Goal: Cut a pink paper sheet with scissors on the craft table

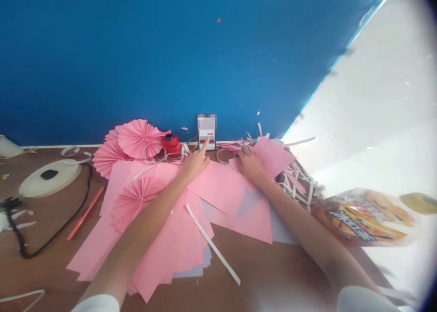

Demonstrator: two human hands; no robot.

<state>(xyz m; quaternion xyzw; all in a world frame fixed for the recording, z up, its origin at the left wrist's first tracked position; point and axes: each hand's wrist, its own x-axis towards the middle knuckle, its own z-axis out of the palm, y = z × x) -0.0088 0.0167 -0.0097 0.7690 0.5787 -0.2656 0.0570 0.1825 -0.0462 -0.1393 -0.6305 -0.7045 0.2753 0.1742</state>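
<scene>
My left hand (195, 165) stretches its index finger to the screen of a smartphone (207, 143) propped upright against the blue wall. The fingertip is at the lower part of the screen, and the other fingers look curled, holding nothing. My right hand (251, 164) lies on pink paper near the wall, fingers spread out and a little bent. Beside it a loose pink sheet (275, 157) is tilted over white paper strips. Pink sheets (170, 239) spread under both forearms. Pleated pink paper fans (140, 139) lie to the left, one more fan (139, 198) nearer me.
A red round object (171, 144) stands left of the phone. Further left are a white disc-shaped device (50, 177), a black cable (51, 243) and a red pen-like stick (85, 214). White paper strips (303, 180) pile at right, beside a snack packet (365, 218).
</scene>
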